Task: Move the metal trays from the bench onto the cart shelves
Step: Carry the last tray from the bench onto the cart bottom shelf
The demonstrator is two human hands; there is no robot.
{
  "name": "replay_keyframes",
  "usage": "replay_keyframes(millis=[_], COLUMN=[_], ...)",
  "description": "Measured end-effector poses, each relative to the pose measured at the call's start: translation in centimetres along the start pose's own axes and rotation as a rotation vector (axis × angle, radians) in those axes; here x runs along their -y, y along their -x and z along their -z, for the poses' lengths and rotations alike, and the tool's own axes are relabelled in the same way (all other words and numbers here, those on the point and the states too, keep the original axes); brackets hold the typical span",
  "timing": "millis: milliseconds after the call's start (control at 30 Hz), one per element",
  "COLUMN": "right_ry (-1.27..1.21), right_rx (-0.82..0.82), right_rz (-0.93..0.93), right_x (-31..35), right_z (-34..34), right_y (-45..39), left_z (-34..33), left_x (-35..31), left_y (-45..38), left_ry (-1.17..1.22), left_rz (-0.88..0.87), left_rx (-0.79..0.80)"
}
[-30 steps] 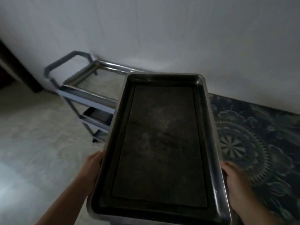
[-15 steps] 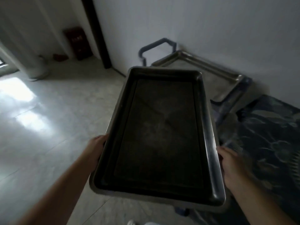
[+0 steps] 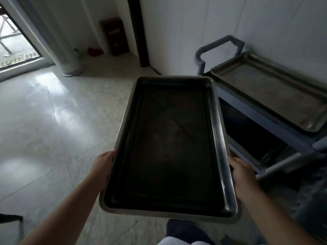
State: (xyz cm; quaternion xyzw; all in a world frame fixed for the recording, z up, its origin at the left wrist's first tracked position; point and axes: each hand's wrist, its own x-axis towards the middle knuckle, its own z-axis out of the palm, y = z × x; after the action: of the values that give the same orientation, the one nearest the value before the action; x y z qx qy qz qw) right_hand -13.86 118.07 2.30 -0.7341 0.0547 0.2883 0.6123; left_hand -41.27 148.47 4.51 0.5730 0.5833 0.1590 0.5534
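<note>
I hold a dark, empty metal tray (image 3: 169, 145) level in front of me, its long side pointing away. My left hand (image 3: 102, 167) grips its left rim near the close end, and my right hand (image 3: 242, 175) grips the right rim opposite. To the right stands the blue-grey cart (image 3: 261, 117) with its handle (image 3: 219, 46) at the far end. A second metal tray (image 3: 270, 92) lies on the cart's top shelf. The lower shelves are in deep shadow, and what they hold is hard to see. The held tray's right edge is just left of the cart.
A white wall runs behind the cart. Pale tiled floor (image 3: 53, 124) spreads to the left, with a bright doorway (image 3: 16, 41) and a white column (image 3: 70, 55) at the far left. A dark patterned rug (image 3: 311, 195) lies at the lower right.
The view has swung left, so the cart has shifted from ahead of the tray to its right side. Both hands keep the same grip on the tray.
</note>
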Motion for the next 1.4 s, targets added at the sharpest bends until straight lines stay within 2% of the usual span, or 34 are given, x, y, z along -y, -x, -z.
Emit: replay_keyframes(millis=[233, 500, 633, 767, 867, 967, 1067, 1400], right_ry=[-0.014, 0.003, -0.050, 0.014, 0.058, -0.015, -0.154, -0.323], right_rx=[-0.034, -0.150, -0.260, -0.375, -0.439, -0.490, -0.635, -0.705], right_rz=[-0.045, -0.123, -0.126, -0.192, -0.168, -0.219, -0.239, -0.278], right_x=[-0.2, -1.9, -3.7, -6.8, -9.4, -12.0, -13.9, -19.4], right_z=[-5.9, -10.5, -13.5, -16.2, -18.3, -19.6, -19.5, -12.5], right_y=[-7.2, -8.6, -7.9, -5.5, -3.5, -2.4, -1.5, -1.6], left_z=[-1.1, -0.8, -0.5, -0.2, -0.3, -1.3, -3.2, -11.9], left_x=[-1.5, -2.5, -3.5, -4.6, -5.4, -5.9, -5.6, -1.8], left_y=[-8.5, -15.4, -20.2, -24.5, -26.6, -27.9, -28.7, -26.2], left_ry=[-0.087, -0.203, -0.286, -0.377, -0.444, -0.540, -0.592, -0.634], left_rz=[0.021, 0.022, -0.005, -0.026, -0.046, -0.081, -0.124, -0.144], left_rx=[-0.012, 0.072, 0.160, 0.267, 0.351, 0.438, 0.504, 0.586])
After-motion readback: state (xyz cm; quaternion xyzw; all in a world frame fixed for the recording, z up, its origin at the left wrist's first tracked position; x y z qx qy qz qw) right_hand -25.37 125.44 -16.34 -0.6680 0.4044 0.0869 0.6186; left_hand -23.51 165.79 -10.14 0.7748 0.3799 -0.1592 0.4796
